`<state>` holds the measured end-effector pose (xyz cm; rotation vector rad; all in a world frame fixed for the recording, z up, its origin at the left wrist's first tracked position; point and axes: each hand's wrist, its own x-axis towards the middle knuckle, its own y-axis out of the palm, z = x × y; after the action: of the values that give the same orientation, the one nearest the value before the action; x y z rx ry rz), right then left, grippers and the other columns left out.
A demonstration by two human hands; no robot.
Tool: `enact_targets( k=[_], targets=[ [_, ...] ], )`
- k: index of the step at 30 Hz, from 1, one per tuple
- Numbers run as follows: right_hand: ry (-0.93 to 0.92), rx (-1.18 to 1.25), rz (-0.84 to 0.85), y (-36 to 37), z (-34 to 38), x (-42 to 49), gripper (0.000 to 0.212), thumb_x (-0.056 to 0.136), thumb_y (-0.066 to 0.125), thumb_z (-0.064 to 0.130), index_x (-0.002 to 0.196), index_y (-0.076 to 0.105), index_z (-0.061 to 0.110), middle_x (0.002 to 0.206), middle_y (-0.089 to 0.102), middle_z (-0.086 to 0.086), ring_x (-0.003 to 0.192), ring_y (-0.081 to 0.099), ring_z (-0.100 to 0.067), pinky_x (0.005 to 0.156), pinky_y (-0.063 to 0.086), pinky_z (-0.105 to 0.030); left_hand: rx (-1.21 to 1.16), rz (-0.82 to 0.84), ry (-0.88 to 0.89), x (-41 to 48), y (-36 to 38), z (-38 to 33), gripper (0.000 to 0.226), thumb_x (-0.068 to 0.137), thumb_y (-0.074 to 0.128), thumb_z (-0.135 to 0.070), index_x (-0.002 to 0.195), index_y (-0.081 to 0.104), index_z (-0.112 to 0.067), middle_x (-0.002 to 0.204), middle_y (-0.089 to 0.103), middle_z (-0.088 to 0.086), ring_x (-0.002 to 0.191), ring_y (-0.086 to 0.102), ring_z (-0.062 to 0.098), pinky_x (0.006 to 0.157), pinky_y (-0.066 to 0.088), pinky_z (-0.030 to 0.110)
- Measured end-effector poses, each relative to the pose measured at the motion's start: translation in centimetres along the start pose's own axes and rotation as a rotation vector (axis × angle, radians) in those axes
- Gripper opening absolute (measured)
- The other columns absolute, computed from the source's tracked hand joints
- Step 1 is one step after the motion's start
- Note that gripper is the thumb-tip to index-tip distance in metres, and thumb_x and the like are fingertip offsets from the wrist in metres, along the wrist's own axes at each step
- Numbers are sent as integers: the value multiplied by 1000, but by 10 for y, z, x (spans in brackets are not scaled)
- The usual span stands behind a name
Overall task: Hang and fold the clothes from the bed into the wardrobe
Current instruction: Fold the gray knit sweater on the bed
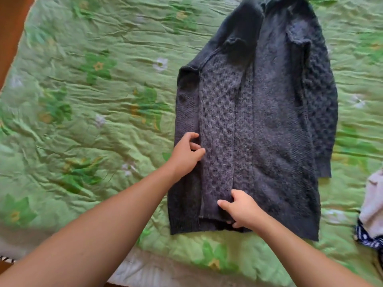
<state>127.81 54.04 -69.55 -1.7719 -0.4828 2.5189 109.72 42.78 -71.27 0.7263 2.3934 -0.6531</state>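
Both hands pinch one folded-in sleeve of a dark grey cardigan: the left hand grips its outer edge midway, the right hand holds the ribbed cuff near the hem. Chunky cable knit, fuzzy and bumpy, the cardigan lies flat and long on a crinkled green floral quilt. Pale and dotted navy clothes sit bunched at the right edge.

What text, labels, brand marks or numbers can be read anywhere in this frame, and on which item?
None can be read.
Dark knitted cardigan: no tag, label or print shows.
Green bedspread: only a flower pattern, no words.
Pale garment and dark spotted cloth at the right edge: blurred and cut off, no lettering shows.
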Motion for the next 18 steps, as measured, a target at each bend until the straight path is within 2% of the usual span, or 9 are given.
enact_targets(
  k=[2, 4, 7, 9, 11, 13, 14, 16, 18],
  targets=[
    [-78, -269, -94, -15, 10, 4, 41, 89, 57, 61, 86, 57, 20, 85, 69, -2, 77, 70, -27, 67, 59, -45, 75, -62, 53, 9, 1, -4, 49, 89, 70, -17, 134, 50, -19, 89, 65, -1, 76, 63, 16, 81, 54, 36],
    [-141, -332, -253, -38, 26, 16, 45, 87, 51, 69, 83, 55, 25, 80, 66, 8, 79, 64, -19, 68, 51, -37, 118, -132, 134, 22, -2, -18, 50, 88, 70, -19, 133, 50, -22, 96, 63, 0, 76, 61, 11, 82, 53, 32],
    [-250, 9, -395, -83, 67, 51, 27, 91, 61, 52, 99, 60, 26, 87, 66, 8, 90, 65, -22, 82, 52, -39, 140, -175, 226, 51, -9, -48, 47, 89, 67, -15, 134, 51, -19, 112, 59, 6, 84, 62, 14, 87, 54, 31],
    [-313, 224, -420, -116, 104, 82, 32, 94, 65, 39, 119, 59, 21, 100, 67, -1, 99, 67, -28, 92, 53, -49, 74, -180, 228, 74, -13, -72, 45, 91, 64, -11, 134, 52, -18, 119, 58, 8, 97, 64, 19, 93, 54, 37],
    [-377, 354, -474, -151, 145, 111, 42, 94, 66, 34, 131, 53, 19, 106, 65, -4, 104, 66, -29, 96, 52, -53, -48, -180, 200, 99, -17, -92, 45, 92, 62, -9, 134, 52, -22, 121, 58, 7, 100, 64, 16, 89, 56, 31],
    [-443, 428, -545, -184, 185, 136, 53, 91, 69, 32, 138, 49, 19, 108, 63, -2, 104, 65, -25, 97, 53, -48, -172, -180, 175, 124, -20, -111, 45, 92, 61, -7, 132, 54, -27, 116, 60, 5, 94, 62, 11, 79, 54, 20],
    [-464, 461, -571, -198, 205, 145, 59, 89, 71, 31, 141, 47, 19, 110, 63, -1, 102, 64, -22, 94, 55, -41, -230, -181, 163, 136, -21, -119, 44, 92, 61, -5, 129, 58, -27, 113, 62, 6, 92, 62, 12, 79, 54, 22],
    [-484, 548, -585, -221, 240, 161, 66, 84, 76, 28, 142, 46, 17, 110, 63, 1, 95, 64, -14, 81, 55, -25, -353, -179, 114, 155, -23, -130, 40, 90, 61, -1, 121, 64, -25, 116, 64, 9, 97, 62, 19, 90, 53, 35],
    [-477, 680, -549, -236, 270, 173, 65, 81, 80, 24, 134, 45, 14, 114, 64, -4, 96, 65, -16, 81, 58, -29, -490, -182, 42, 165, -24, -134, 37, 90, 60, 5, 117, 67, -19, 121, 65, 13, 103, 62, 25, 96, 52, 42]
  ],
)
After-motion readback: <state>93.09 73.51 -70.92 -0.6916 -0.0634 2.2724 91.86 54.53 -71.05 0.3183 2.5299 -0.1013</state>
